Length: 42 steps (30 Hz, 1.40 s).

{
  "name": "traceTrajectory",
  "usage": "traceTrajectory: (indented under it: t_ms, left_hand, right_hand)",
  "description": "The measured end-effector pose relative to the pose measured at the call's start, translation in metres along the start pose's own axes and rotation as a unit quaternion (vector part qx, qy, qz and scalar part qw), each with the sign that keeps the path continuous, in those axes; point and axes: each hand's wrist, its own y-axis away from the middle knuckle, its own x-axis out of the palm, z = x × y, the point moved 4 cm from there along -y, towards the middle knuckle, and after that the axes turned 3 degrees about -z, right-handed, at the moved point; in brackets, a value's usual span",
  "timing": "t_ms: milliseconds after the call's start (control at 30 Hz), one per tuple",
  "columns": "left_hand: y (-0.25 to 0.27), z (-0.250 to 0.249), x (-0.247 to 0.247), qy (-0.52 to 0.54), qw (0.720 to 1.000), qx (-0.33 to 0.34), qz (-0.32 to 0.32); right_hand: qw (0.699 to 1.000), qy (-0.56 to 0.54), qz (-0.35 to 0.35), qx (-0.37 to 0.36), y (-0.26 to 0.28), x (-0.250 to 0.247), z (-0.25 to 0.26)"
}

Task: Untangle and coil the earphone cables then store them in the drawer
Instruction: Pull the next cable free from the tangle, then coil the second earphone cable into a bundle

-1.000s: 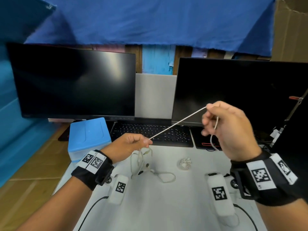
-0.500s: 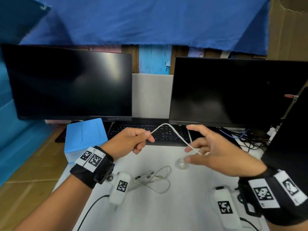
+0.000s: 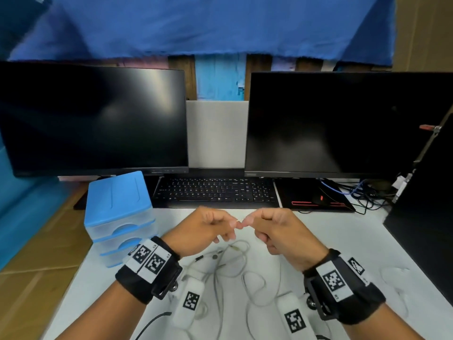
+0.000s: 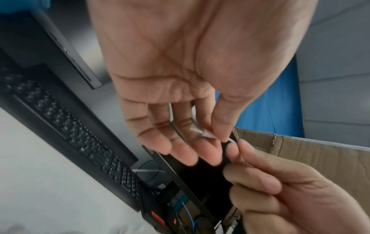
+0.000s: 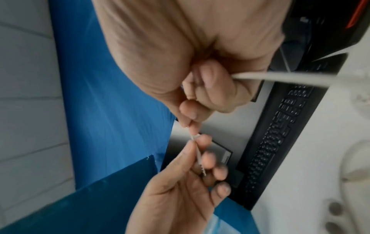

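A thin white earphone cable (image 4: 202,133) is pinched between the thumb and forefinger of my left hand (image 3: 231,223). My right hand (image 3: 245,222) pinches the same cable right beside it, fingertips almost touching, above the white table (image 3: 343,241). In the right wrist view the cable (image 5: 280,78) also runs out of my curled right fingers to the side. Loose loops of cable (image 3: 245,262) lie on the table under both hands. The blue-topped plastic drawer unit (image 3: 117,204) stands to the left with its drawers shut.
A black keyboard (image 3: 215,192) lies just beyond my hands, with two dark monitors (image 3: 98,119) behind it. A black mouse pad (image 3: 316,195) and tangled cords (image 3: 362,192) sit at the back right. A dark panel (image 3: 426,229) borders the right side.
My right hand came down and left to meet my left hand. The stretch of cable once taut between them has closed up, and both hands sit lower over the table.
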Motion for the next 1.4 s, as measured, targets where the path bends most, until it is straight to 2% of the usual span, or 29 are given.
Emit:
traceTrajectory:
  t_ms: [100,300,500,600,700,767,867,933,1000,1067,1133,1200,1267,1300,1333,1400]
  left_hand:
    - [0.004,0.009,0.015,0.042,0.998,-0.036,0.041]
    - [0.011,0.026,0.019,0.150,0.984,-0.093,0.024]
    - [0.016,0.018,0.017,0.344,0.932,-0.114,-0.021]
    - [0.015,0.013,0.020,0.407,0.907,-0.100,-0.048]
    - [0.013,0.014,0.023,0.440,0.890,-0.083,-0.085]
    - [0.012,0.018,0.024,0.419,0.898,-0.069,-0.113]
    - [0.012,0.024,0.022,0.252,0.953,-0.031,-0.169]
    - [0.015,0.023,0.025,0.152,0.976,-0.004,-0.153]
    - [0.019,0.017,0.036,0.115,0.989,0.012,-0.087]
    - [0.020,0.015,0.044,0.129,0.991,-0.005,-0.043]
    - [0.021,0.013,0.046,0.148,0.988,-0.035,-0.041]
    - [0.021,0.011,0.046,0.160,0.984,-0.055,-0.051]
    - [0.019,0.011,0.040,0.210,0.970,-0.080,-0.090]
    - [0.018,0.013,0.034,0.254,0.955,-0.100,-0.119]
    - [0.016,0.015,0.028,0.303,0.934,-0.122,-0.142]
    - [0.013,0.017,0.016,0.391,0.891,-0.156,-0.167]
  right_hand:
    - [0.999,0.034,-0.016,-0.019,-0.003,-0.005,-0.013]
    - [0.994,0.044,-0.076,-0.071,-0.008,-0.012,-0.031]
    - [0.987,0.047,-0.113,-0.101,-0.013,-0.012,-0.052]
    - [0.989,0.095,-0.073,-0.086,-0.006,0.006,-0.072]
    - [0.976,0.191,0.034,-0.095,0.014,0.034,-0.077]
    - [0.955,0.247,0.116,-0.115,0.031,0.048,-0.064]
    - [0.937,0.269,0.165,-0.146,0.050,0.050,-0.030]
    - [0.945,0.242,0.142,-0.169,0.055,0.039,-0.007]
    - [0.958,0.197,0.088,-0.190,0.051,0.020,0.006]
    - [0.967,0.163,0.022,-0.196,0.042,0.001,0.010]
    - [0.970,0.146,-0.020,-0.193,0.036,-0.013,0.010]
    - [0.973,0.128,0.007,-0.191,0.038,-0.013,0.009]
    - [0.973,0.127,0.099,-0.165,0.046,-0.003,0.010]
    - [0.967,0.152,0.151,-0.140,0.051,0.005,0.008]
    - [0.953,0.204,0.189,-0.119,0.054,0.011,0.004]
    - [0.911,0.342,0.197,-0.117,0.055,0.018,-0.008]
